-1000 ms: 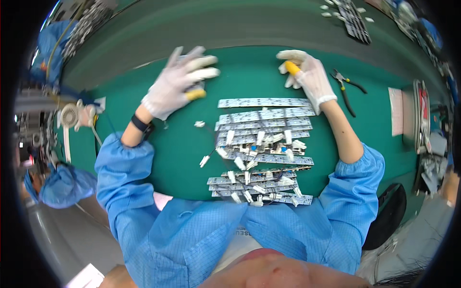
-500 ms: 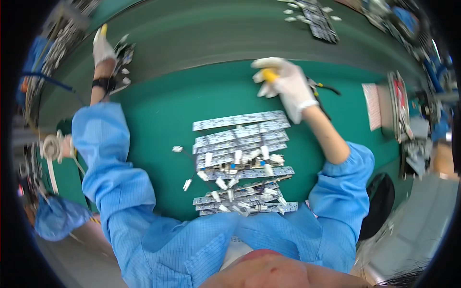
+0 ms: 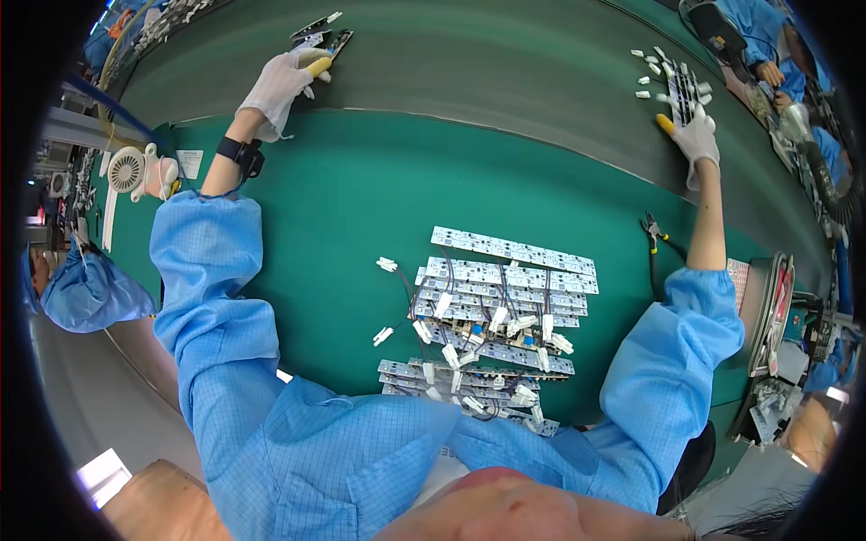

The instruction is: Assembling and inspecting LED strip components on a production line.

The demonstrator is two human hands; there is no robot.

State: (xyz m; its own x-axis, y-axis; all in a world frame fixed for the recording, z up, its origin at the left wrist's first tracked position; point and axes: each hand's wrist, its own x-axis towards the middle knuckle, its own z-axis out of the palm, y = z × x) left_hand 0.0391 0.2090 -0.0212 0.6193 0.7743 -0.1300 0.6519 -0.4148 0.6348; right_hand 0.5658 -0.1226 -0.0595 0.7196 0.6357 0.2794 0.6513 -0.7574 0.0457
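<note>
My left hand (image 3: 278, 88), in a white glove with a yellow thumb tip, reaches to the far left. Its fingers close on the near end of some circuit board strips (image 3: 311, 40) lying on the dark belt. At the far right my right hand (image 3: 696, 142), gloved alike, grips the near end of another bundle of circuit board strips (image 3: 684, 90) with white connectors fanning out. Thumb and fingers lie on either side of that bundle. Before my body, a pile of white circuit board strips (image 3: 505, 270) with dark wires and white plugs rests on the green mat (image 3: 343, 216).
Yellow-and-black cutting pliers (image 3: 653, 236) lie right of the pile. A small white fan (image 3: 128, 169) stands at the left. The dark conveyor belt (image 3: 487, 81) crosses the far side. A metal-edged bin (image 3: 769, 311) sits at the right, and a co-worker's blue sleeve (image 3: 753, 22) shows far right.
My right hand has moved from above the mat out to the bundle at the far right. My left hand has moved onto the strips at the far left. The view has turned.
</note>
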